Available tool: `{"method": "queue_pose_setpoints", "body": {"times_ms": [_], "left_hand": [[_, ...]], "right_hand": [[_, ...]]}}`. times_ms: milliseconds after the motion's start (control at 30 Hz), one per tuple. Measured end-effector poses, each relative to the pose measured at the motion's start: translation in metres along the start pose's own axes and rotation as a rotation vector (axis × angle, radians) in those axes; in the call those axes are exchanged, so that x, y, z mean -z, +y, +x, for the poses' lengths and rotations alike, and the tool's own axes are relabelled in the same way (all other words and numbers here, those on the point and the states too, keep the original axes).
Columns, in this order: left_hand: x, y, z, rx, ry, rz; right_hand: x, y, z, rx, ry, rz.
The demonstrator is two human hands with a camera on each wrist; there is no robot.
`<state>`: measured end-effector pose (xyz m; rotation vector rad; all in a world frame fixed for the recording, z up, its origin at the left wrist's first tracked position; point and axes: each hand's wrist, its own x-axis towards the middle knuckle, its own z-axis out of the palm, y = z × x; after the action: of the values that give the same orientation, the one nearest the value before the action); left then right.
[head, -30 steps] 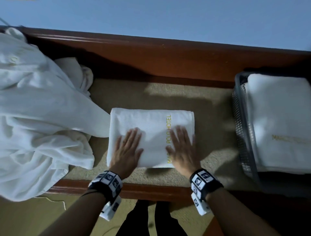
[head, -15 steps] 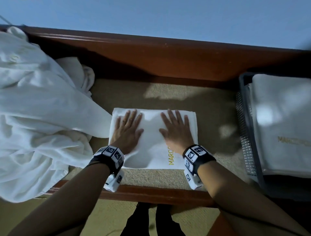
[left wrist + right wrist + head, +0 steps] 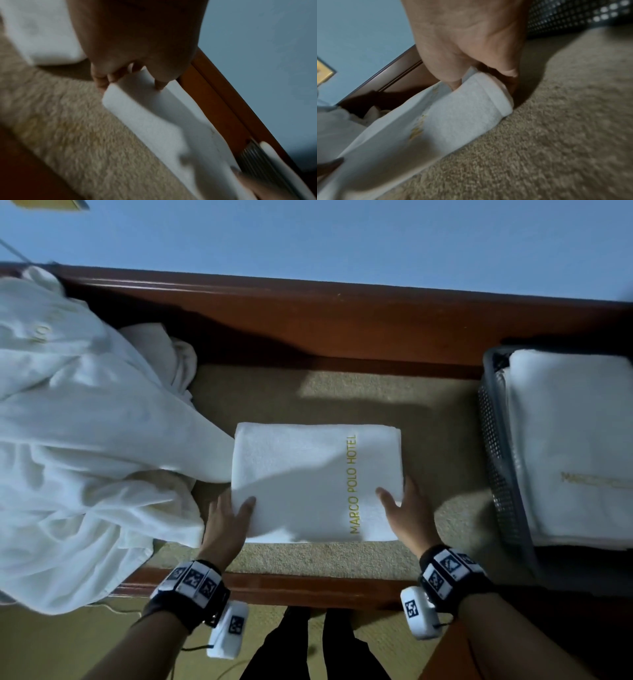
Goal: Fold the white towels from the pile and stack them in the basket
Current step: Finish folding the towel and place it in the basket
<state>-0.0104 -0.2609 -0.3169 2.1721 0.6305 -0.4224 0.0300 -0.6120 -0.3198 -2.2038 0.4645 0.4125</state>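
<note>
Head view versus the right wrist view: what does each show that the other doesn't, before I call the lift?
Only the head view shows the left hand at the folded towel's left edge and the towels stacked in the basket. Only the right wrist view shows the right hand's fingers curled under the towel's edge, thumb on top. Both show the towel, the unfolded pile and the basket.

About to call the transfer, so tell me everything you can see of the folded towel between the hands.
The folded towel is white terry, a thick neat rectangle with gold MARCO POLO HOTEL lettering along its right side. It lies on the tan carpeted surface. The left hand and right hand grip its near corners, thumbs on top, fingers under. Its left edge touches the towel pile.
</note>
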Motion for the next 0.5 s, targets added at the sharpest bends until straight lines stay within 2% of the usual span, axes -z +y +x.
{"method": "queue_pose_setpoints", "body": {"times_ms": [67,167,300,367,500], "left_hand": [[-0.003,-0.006,0.010,0.098,-0.042,-0.103],[-0.002,0.003,0.027,0.144,-0.103,-0.285],[0.009,0.026,0.033,0.176,-0.214,-0.509],[0.015,0.040,0.028,0.168,-0.216,-0.532],[0.032,0.076,0.020,0.013,-0.159,-0.450]], "right_hand": [[-0.004,-0.001,-0.001,-0.090,0.022,0.073],[-0.007,-0.002,0.012,-0.208,0.008,0.174],[-0.002,-0.004,0.015,-0.229,-0.060,0.276],[0.010,-0.017,0.006,-0.175,-0.038,0.276],[0.046,-0.048,-0.016,-0.106,0.015,0.263]]}}
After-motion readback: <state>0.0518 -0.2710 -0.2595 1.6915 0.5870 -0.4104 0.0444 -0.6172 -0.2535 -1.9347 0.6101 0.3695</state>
